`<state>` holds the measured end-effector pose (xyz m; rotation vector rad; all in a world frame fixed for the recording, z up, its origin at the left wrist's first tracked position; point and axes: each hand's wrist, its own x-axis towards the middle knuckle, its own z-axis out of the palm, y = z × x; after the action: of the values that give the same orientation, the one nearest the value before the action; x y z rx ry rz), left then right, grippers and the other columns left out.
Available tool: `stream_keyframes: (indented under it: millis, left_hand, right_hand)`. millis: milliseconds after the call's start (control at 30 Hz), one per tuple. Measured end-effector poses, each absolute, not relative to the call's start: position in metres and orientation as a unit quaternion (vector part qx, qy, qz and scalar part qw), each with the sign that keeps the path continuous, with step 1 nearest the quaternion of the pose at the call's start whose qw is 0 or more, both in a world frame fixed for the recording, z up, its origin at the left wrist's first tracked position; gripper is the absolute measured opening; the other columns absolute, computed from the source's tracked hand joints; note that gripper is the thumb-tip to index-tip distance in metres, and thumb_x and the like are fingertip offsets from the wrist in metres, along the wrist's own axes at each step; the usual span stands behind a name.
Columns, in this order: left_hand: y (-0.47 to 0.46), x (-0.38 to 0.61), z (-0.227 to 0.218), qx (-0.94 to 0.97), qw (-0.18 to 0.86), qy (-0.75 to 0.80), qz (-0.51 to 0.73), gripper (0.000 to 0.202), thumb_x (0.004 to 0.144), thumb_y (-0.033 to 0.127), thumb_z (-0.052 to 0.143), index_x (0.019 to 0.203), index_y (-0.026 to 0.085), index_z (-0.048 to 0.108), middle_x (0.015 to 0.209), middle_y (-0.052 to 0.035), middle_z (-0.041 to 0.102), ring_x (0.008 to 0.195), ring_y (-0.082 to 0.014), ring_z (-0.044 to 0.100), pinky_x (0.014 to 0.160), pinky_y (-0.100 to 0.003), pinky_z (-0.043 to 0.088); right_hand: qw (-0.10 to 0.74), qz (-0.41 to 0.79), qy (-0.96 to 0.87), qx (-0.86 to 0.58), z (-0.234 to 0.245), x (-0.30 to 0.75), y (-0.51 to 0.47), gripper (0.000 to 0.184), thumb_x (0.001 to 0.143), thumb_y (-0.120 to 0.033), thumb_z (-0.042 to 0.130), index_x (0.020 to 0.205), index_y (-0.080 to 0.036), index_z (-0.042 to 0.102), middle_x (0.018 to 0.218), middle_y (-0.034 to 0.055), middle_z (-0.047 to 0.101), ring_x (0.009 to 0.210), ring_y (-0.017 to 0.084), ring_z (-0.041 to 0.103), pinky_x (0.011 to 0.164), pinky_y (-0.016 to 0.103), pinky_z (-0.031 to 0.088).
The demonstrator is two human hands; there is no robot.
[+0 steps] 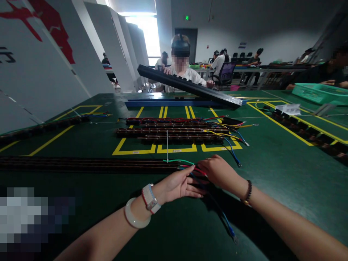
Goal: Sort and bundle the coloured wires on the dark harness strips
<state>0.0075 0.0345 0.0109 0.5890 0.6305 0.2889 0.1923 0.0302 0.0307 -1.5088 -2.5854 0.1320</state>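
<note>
A long dark strip bundle [89,164] lies across the green table in front of me, with coloured wires [190,167] coming out of its right end. My left hand [178,185] rests with fingers stretched out on the wires, touching them from below. My right hand [217,170] is curled over the same wire bunch, pinching it near the strip's end. A thin white tie [167,146] stands up from the strip. A blue wire [227,223] trails toward me under my right forearm.
Several more dark strips with wires [176,131] lie in yellow-marked boxes at mid table. Across the table a person holds up a long dark tray [190,87]. A green basket [318,93] sits far right. White panels lean at the left.
</note>
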Motion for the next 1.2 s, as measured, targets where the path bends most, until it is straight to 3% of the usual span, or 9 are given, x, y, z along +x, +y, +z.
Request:
stream_keyframes:
  millis: [100,200,300,367,467,667,867,1200]
  left_hand:
    - [0.034,0.008,0.008,0.299,0.888,0.318,0.144,0.034,0.090,0.040,0.044,0.101,0.010,0.057,0.095,-0.0123,0.067,0.081,-0.0172,0.066,0.069,-0.027,0.046]
    - [0.032,0.010,0.005,0.323,0.867,0.340,0.166,0.025,0.088,0.036,0.049,0.094,0.012,0.055,0.085,-0.0096,0.067,0.073,-0.0142,0.065,0.061,-0.024,0.043]
    - [0.029,0.013,0.002,0.364,0.837,0.366,0.180,0.023,0.089,0.036,0.048,0.092,0.014,0.050,0.068,-0.0033,0.063,0.058,-0.0107,0.060,0.051,-0.021,0.038]
    - [0.027,0.014,-0.001,0.400,0.808,0.390,0.185,0.024,0.089,0.039,0.046,0.088,0.015,0.047,0.051,0.0042,0.053,0.042,-0.0066,0.048,0.043,-0.019,0.029]
    - [0.025,0.015,-0.005,0.436,0.778,0.413,0.185,0.026,0.090,0.043,0.042,0.084,0.018,0.043,0.042,0.0089,0.043,0.033,-0.0044,0.035,0.040,-0.018,0.021]
    - [0.024,0.017,0.000,0.410,0.801,0.402,0.172,0.018,0.094,0.035,0.034,0.088,0.018,0.038,0.054,0.0030,0.055,0.044,-0.0092,0.054,0.041,-0.018,0.033]
    - [0.023,0.016,0.010,0.411,0.803,0.401,0.163,0.019,0.095,0.032,0.029,0.089,0.017,0.038,0.062,-0.0035,0.060,0.055,-0.0120,0.062,0.047,-0.019,0.042]
    - [0.024,0.016,0.011,0.437,0.796,0.400,0.128,0.029,0.094,0.043,0.025,0.102,0.016,0.033,0.072,-0.0080,0.064,0.059,-0.0184,0.066,0.055,-0.030,0.050]
  right_hand:
    - [0.089,0.272,-0.807,-0.517,0.037,0.202,0.034,0.038,0.094,-0.032,0.037,0.068,-0.017,0.060,0.062,0.0033,0.064,0.055,0.013,0.056,0.053,0.026,0.038]
    - [0.101,0.496,-0.714,-0.483,0.034,0.211,0.041,0.040,0.091,-0.045,0.041,0.072,-0.016,0.061,0.066,0.0036,0.066,0.056,0.013,0.059,0.053,0.025,0.043]
    - [0.097,0.611,-0.639,-0.457,0.028,0.216,0.045,0.043,0.085,-0.053,0.048,0.080,-0.013,0.062,0.073,0.0053,0.067,0.062,0.013,0.062,0.057,0.025,0.047]
    - [0.086,0.654,-0.611,-0.438,0.026,0.215,0.043,0.046,0.081,-0.057,0.052,0.084,-0.012,0.062,0.076,0.0058,0.067,0.063,0.014,0.062,0.059,0.026,0.049]
    - [0.079,0.676,-0.599,-0.421,0.025,0.209,0.038,0.049,0.076,-0.060,0.057,0.085,-0.012,0.060,0.076,0.0040,0.066,0.063,0.013,0.062,0.062,0.028,0.051]
    - [0.084,0.650,-0.622,-0.428,0.021,0.197,0.029,0.046,0.073,-0.058,0.062,0.086,-0.013,0.057,0.069,0.0012,0.063,0.057,0.011,0.059,0.052,0.022,0.047]
    - [0.124,0.614,-0.624,-0.468,0.016,0.195,0.025,0.042,0.074,-0.055,0.062,0.079,-0.014,0.056,0.064,-0.0001,0.062,0.055,0.011,0.058,0.048,0.020,0.042]
    - [0.182,0.590,-0.618,-0.487,0.003,0.195,0.028,0.039,0.072,-0.052,0.065,0.075,-0.014,0.055,0.057,-0.0013,0.060,0.046,0.008,0.052,0.043,0.019,0.036]
